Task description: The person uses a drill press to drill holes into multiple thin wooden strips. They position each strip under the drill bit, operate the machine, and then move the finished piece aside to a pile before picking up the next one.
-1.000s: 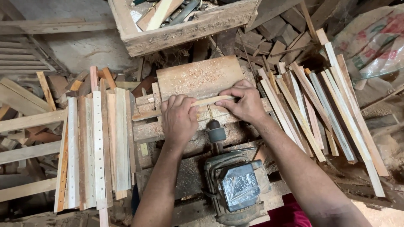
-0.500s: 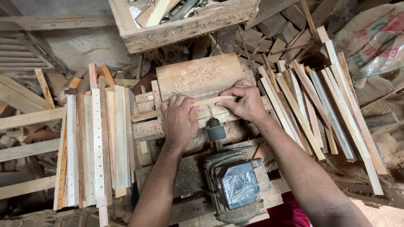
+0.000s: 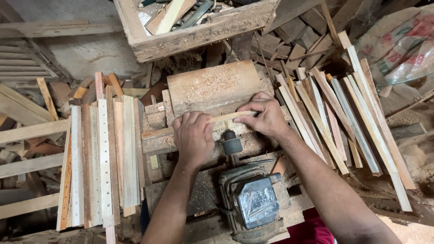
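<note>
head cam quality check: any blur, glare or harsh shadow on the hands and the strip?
Head view: sharp across the left hand, right hand and the thin wooden strip they hold; no motion blur visible. Light is soft and even, with only faint shadows under the hands. Mild glare on the motor top's shiny cover. Straight slats bow slightly toward the frame edges, suggesting wide-angle distortion.

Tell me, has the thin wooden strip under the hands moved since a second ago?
Yes. The wooden strip has been pushed toward the motor, so the drill bit that showed before the chuck is now hidden.
</note>
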